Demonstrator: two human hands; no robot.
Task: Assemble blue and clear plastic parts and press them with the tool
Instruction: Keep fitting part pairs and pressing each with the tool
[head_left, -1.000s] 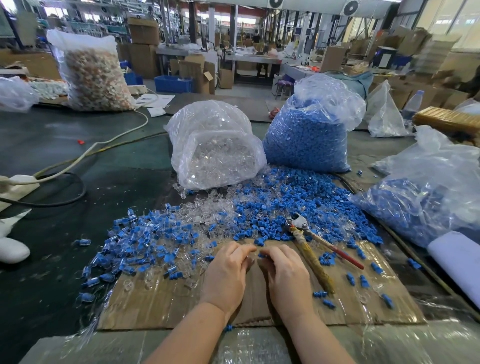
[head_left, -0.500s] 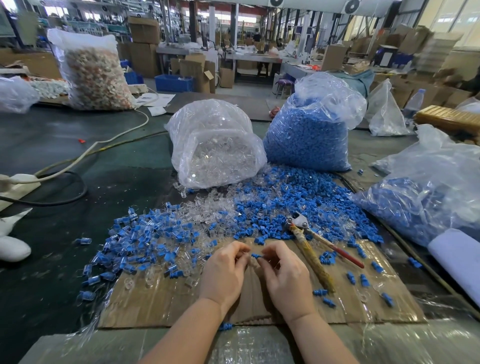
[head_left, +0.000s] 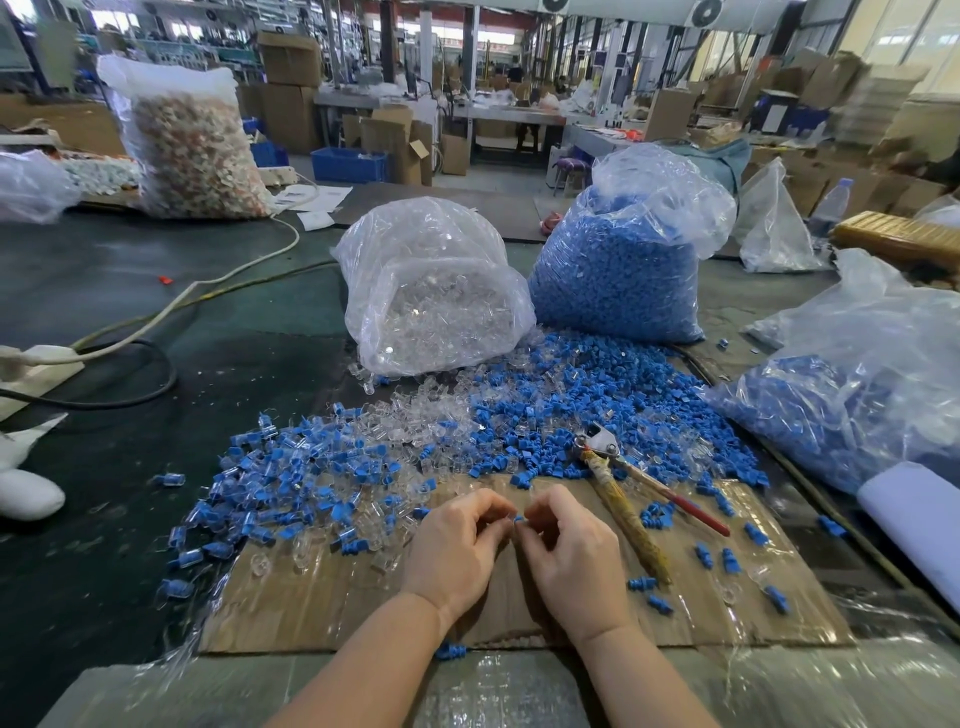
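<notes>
My left hand (head_left: 457, 545) and my right hand (head_left: 574, 558) meet fingertip to fingertip over the cardboard sheet (head_left: 332, 608). Between them they pinch a small blue part (head_left: 518, 518); the left fingers seem to hold a clear part against it, mostly hidden. The pressing tool (head_left: 623, 499), pliers with wrapped handles, lies on the cardboard to the right of my right hand. Loose blue parts (head_left: 597, 405) and clear parts (head_left: 415, 415) are heaped beyond my hands. Joined blue-and-clear pieces (head_left: 275, 478) spread to the left.
A bag of clear parts (head_left: 431, 296) and a bag of blue parts (head_left: 618, 270) stand behind the heap. Another bag of blue pieces (head_left: 852, 384) lies at the right. Cables (head_left: 156, 322) and a power strip cross the dark table at the left.
My hands lifted slightly off the cardboard and drew toward me, fingertips coming together around the small blue part. The tool has not moved.
</notes>
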